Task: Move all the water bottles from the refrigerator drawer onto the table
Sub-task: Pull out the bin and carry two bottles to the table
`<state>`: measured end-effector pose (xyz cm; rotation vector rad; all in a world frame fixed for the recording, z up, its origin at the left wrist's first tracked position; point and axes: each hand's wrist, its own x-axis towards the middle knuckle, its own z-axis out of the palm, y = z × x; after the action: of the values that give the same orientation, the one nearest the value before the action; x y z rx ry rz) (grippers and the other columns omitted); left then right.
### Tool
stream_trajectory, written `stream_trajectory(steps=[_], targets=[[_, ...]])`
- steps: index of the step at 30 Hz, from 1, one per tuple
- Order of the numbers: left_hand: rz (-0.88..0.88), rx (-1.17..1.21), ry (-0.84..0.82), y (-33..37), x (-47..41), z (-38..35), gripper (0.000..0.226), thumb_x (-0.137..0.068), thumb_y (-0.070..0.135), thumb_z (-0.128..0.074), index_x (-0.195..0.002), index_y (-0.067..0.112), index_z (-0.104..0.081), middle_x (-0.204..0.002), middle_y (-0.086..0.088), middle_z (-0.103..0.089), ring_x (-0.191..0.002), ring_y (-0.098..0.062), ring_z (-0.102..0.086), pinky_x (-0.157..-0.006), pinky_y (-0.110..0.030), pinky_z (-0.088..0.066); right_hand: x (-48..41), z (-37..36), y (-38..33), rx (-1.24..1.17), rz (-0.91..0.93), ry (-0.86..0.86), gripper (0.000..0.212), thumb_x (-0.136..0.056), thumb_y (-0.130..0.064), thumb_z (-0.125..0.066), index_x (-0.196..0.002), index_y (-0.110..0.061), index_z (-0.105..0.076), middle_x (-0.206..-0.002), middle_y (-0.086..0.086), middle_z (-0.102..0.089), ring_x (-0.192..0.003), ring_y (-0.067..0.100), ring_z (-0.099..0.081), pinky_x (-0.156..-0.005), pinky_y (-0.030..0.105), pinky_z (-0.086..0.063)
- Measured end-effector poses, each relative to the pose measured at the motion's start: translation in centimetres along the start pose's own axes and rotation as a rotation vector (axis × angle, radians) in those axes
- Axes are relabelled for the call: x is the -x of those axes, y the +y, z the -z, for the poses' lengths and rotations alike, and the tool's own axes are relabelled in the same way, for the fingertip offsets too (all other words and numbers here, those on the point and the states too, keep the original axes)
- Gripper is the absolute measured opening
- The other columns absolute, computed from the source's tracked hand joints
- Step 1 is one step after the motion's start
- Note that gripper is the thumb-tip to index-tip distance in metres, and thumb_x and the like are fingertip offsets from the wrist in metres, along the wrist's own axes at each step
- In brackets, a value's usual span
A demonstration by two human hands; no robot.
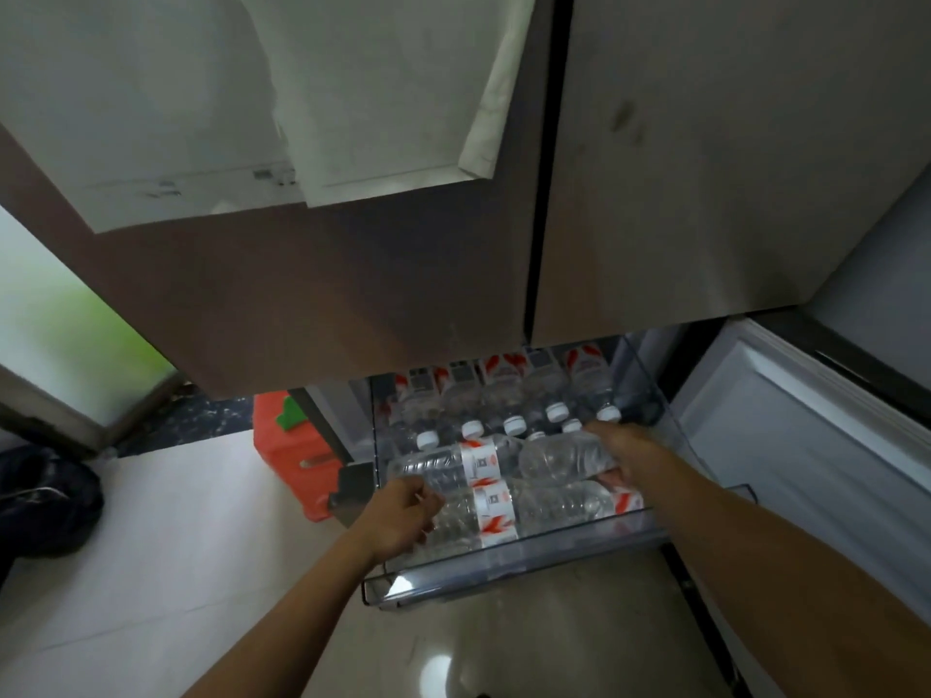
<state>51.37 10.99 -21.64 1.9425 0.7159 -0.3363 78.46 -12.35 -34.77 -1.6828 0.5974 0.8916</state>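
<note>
In fridge drawer, L hand grips front bottle, R hand grips right bottle; hands apart.

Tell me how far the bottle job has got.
Done: the drawer is pulled open; no table shows, so bottles already moved cannot be counted. In hand: the left hand grips the front bottle, the right hand grips the right bottle. Left: both of these, another lying bottle and the capped row behind.

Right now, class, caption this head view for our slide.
Left hand grips the near bottle, right hand the far bottle, both lying in the open fridge drawer.
</note>
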Motion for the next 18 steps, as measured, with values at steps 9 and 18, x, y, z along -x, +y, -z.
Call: stream_trajectory(steps=[9, 18], targets=[[-0.172, -0.120, 0.023, 3.0, -2.7, 2.7, 0.022, -0.096, 0.016, -0.051, -0.082, 0.003, -0.063, -0.069, -0.013, -0.066, -0.061, -0.020, -0.062, -0.063, -0.037, -0.052, 15.2, -0.5, -0.8, -0.132, 0.147, -0.048, 0.058, -0.067, -0.021, -0.086, -0.113, 0.003, -0.059, -0.096, 0.023, -0.071, -0.081, 0.035, -0.072, -0.062, 0.042, -0.059], [-0.203, -0.023, 0.214, 4.7, -0.8, 5.3, 0.026, -0.098, 0.019, -0.046, -0.087, 0.000, -0.061, -0.082, -0.022, -0.069, -0.070, -0.029, -0.066, -0.066, -0.038, -0.055, 21.5, -6.6, -0.2, 0.140, 0.609, -0.164, 0.062, -0.062, -0.008, -0.088, -0.110, -0.017, -0.050, -0.106, 0.001, -0.065, -0.098, 0.019, -0.064, -0.082, 0.037, -0.056]])
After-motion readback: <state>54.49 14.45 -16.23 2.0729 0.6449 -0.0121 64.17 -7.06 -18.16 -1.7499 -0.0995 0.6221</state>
